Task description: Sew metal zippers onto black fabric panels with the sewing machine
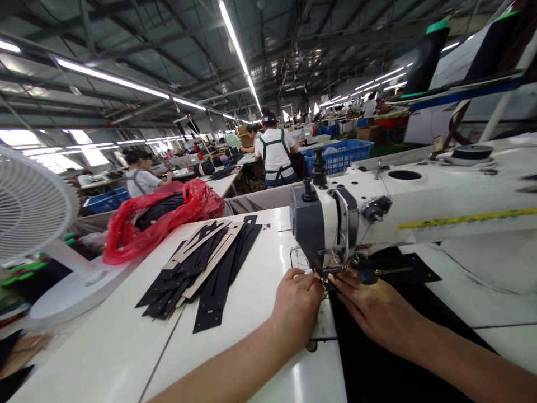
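A white and grey sewing machine (308, 224) reaches in from the right, its needle area just above my fingertips. My left hand (297, 301) is closed beside the presser foot, fingers curled down; whatever they pinch is hidden. On the other side of the needle, my right hand (377, 310) lies flat with its fingers stretched out, resting on a large piece of black material (386, 369). That piece hangs toward me over the table's near side. Behind my right hand lies a black strip with small holes (422, 267).
A pile of black and beige strips (216, 274) lies on the white table (268, 358). Left of it are a red plastic bag (126, 224) and a white fan (33, 207). Beyond, co-workers (274, 148) work near a blue crate (344, 157). Thread cones (428, 56) stand upper right.
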{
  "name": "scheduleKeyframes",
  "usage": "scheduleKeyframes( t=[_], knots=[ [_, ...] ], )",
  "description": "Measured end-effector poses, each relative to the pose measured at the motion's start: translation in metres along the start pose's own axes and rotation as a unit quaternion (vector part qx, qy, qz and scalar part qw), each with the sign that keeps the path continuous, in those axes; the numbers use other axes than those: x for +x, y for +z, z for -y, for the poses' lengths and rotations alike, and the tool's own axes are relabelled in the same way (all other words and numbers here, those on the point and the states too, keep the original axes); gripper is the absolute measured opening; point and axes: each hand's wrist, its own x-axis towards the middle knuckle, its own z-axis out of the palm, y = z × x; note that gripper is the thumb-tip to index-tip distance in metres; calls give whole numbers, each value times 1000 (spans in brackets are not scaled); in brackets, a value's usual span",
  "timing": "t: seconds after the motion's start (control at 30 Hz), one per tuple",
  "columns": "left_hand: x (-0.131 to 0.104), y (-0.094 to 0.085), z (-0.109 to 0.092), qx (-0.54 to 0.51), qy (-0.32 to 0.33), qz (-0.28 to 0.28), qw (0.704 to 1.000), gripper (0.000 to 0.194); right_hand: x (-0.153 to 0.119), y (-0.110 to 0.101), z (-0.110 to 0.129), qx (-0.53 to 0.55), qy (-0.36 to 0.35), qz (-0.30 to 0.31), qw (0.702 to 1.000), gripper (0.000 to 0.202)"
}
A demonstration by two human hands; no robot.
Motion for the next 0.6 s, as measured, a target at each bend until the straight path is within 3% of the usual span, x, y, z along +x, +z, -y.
scheduleKeyframes(
  t=[0.3, 0.47, 0.6],
  knots=[
    [3, -1, -5, 21, -34, 5, 999, 15, -3, 7, -5, -5, 9, 22, 1000, 32],
    [1, 4, -3, -8, -61, 0, 998, 11, 4, 1, -3, 26, 29, 34, 999, 35],
    [0, -9, -4, -47, -82, 25, 995, 9, -11, -13, -17, -47, 48, 11, 998, 32]
  ],
)
